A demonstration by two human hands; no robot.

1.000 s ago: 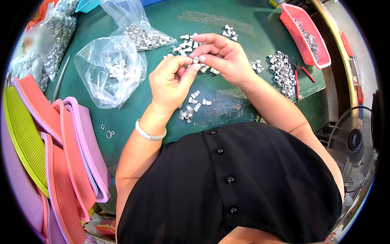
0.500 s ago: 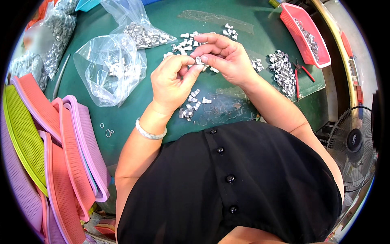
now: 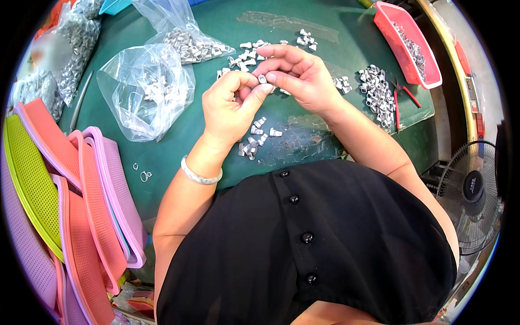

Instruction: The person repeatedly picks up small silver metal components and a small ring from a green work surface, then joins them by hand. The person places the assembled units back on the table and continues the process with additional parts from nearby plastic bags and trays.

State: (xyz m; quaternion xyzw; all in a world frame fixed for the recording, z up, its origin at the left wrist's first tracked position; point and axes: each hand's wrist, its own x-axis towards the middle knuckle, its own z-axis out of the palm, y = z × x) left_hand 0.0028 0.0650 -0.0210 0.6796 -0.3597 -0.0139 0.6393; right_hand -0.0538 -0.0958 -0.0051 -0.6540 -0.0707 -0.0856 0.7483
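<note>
Above the green table, my left hand (image 3: 227, 108) and my right hand (image 3: 309, 84) meet fingertip to fingertip. Both pinch one small silver metal fitting (image 3: 262, 79) with a ring-like opening; how its parts join is too small to tell. Just beyond my hands lies a loose group of similar fittings (image 3: 246, 58), partly covered by my fingers. A smaller cluster of fittings (image 3: 250, 146) sits below my hands, nearer to me. To the right of my right hand, a larger pile of fittings (image 3: 377, 95) spreads beside red-handled pliers (image 3: 398, 103).
Clear plastic bags of fittings (image 3: 127, 116) (image 3: 195, 49) stand at the left and back. A pink basket (image 3: 433, 81) holding more pieces is at the back right. Stacked colored baskets (image 3: 116, 184) crowd the left; a fan (image 3: 471, 189) stands at right. Two small rings (image 3: 145, 176) lie at left.
The fitting between my fingertips has turned slightly, and its opening now faces differently. My arms and hands hold almost the same place.
</note>
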